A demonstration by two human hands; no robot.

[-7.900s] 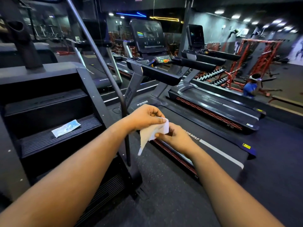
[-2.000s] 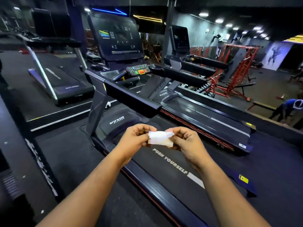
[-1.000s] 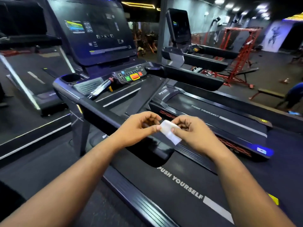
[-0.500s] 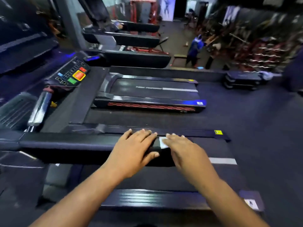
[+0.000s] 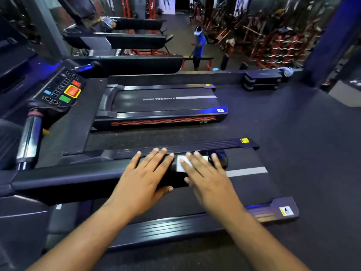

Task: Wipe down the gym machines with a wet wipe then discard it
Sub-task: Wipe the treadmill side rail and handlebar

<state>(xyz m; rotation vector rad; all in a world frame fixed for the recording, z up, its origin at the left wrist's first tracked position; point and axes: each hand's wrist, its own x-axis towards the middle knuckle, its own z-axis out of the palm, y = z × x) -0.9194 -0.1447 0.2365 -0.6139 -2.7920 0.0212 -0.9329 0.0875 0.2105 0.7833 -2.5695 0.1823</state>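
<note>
Nearest, two bare forearms reaching forward over a treadmill's side rail [image 5: 175, 225]. Left hand [image 5: 144, 178] laid flat on the black handrail [image 5: 78, 182], fingers straight and spread, thumb tucked under the near edge, holding nothing. Right hand [image 5: 207, 178] just beside it, fingers straight, pressing a white wipe [image 5: 180, 163] flat onto the top of the same handrail near its free end; only a small patch of wipe showing between the two hands and another sliver past the fingers. Below, the treadmill belt [image 5: 254, 182] with a pale stripe. Further left, a control panel [image 5: 60, 90] with red, orange, green and blue buttons. Beyond, a second treadmill [image 5: 166, 106] marked PUSH YOURSELF. Far back, a person in blue [image 5: 199, 47] beside red weight racks [image 5: 277, 40].
</note>
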